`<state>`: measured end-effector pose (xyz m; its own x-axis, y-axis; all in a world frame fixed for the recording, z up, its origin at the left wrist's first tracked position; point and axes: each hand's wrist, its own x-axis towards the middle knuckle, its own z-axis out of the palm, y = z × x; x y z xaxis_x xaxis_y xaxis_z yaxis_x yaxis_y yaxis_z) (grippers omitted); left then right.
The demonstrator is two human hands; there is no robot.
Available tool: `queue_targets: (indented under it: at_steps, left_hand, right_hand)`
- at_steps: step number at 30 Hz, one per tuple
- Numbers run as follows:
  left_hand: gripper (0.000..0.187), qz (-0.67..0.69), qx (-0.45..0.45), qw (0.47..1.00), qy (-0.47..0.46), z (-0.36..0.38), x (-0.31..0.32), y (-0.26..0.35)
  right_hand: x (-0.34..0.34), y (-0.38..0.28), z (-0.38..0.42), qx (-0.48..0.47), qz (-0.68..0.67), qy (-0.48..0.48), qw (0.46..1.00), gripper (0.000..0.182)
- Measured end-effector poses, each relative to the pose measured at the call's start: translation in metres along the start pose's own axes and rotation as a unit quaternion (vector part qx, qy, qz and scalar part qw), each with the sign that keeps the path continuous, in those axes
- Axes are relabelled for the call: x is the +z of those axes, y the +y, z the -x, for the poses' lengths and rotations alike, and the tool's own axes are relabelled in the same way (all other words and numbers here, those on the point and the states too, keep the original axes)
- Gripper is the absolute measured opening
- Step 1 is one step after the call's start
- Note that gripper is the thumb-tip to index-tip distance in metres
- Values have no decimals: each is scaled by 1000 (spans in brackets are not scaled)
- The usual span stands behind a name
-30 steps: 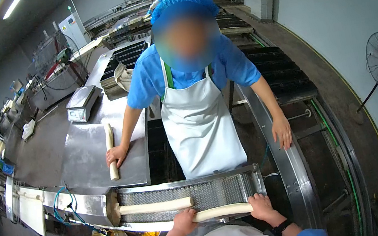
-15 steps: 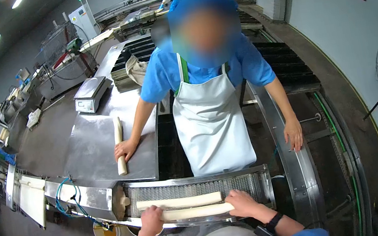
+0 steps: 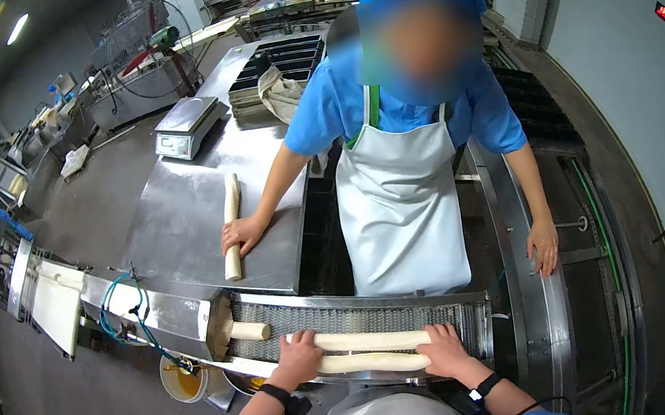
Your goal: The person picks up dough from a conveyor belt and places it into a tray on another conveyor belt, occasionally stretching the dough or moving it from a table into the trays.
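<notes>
Two long, pale dough rolls lie side by side on a metal mesh conveyor: a far dough roll [image 3: 372, 340] and a near dough roll [image 3: 374, 363]. My left hand [image 3: 298, 359] is closed over their left ends, its fingers over the far roll. At the right ends, my right hand [image 3: 446, 349] curls its fingers round both rolls. Their covered ends are hidden under my hands. A third dough roll [image 3: 249, 330] pokes out of the machine's opening onto the mesh conveyor [image 3: 280, 311], left of my left hand.
Across the conveyor stands a co-worker, one hand [image 3: 244, 234] on another dough roll [image 3: 231, 198] on the steel table [image 3: 176, 220]. A scale [image 3: 189, 128] and black trays stand farther back. Below left is a bucket [image 3: 184, 382]. A second person works far behind.
My right hand now covers both rolls' ends instead of the near one's only. The two rolls are closer together. A third roll has come out at the left. The view has shifted left.
</notes>
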<state>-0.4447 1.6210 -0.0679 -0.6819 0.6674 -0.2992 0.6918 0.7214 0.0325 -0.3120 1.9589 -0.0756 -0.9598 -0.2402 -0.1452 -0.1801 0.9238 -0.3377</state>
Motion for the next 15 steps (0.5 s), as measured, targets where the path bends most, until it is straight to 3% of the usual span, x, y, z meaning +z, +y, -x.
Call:
queue_targets:
  at_steps: [1, 6, 11, 15]
  left_hand:
    - [26, -3, 6, 999, -35, -6, 0, 2]
    - [30, 21, 51, 998, 15, -6, -5, 22]
    - [34, -17, 75, 997, -13, -16, -13, 45]
    - [37, 31, 89, 995, -37, -19, -9, 59]
  right_hand:
    - [-2, 1, 2, 14, 19, -12, 1000, 34]
    - [-1, 13, 17, 48, 52, -3, 998, 35]
    - [0, 28, 35, 102, 46, 0, 994, 35]
    - [-6, 41, 52, 120, 38, -12, 992, 36]
